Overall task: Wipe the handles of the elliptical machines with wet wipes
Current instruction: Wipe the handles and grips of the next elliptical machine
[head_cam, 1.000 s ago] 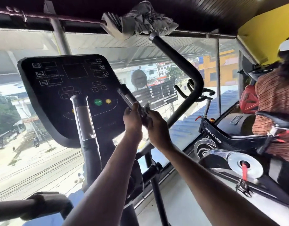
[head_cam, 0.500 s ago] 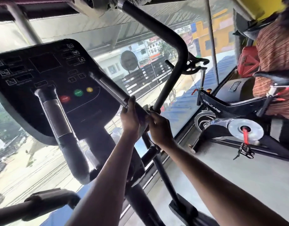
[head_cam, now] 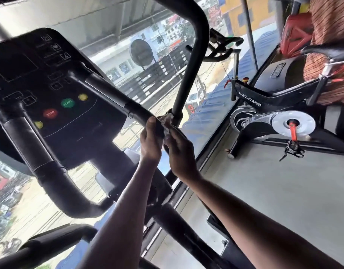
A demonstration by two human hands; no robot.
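A black elliptical console (head_cam: 50,90) with green, red and yellow buttons fills the left. Its right fixed handle (head_cam: 112,96) slopes down toward the centre. My left hand (head_cam: 150,140) grips the lower end of this handle. My right hand (head_cam: 179,152) sits beside it, pinching a crumpled white wet wipe (head_cam: 166,122) against the handle's end. The tall moving handle (head_cam: 188,61) rises just behind the wipe. The left fixed handle (head_cam: 29,144) curves down at the lower left.
A black Welcare spin bike (head_cam: 264,105) stands to the right on the grey floor (head_cam: 274,181). A person in a striped top (head_cam: 330,35) sits at the upper right. Glass windows (head_cam: 128,35) lie straight ahead, with the street below.
The camera has tilted down and come closer. Both hands have slid down the right fixed handle to its lower end, and the white wipe now shows between them.
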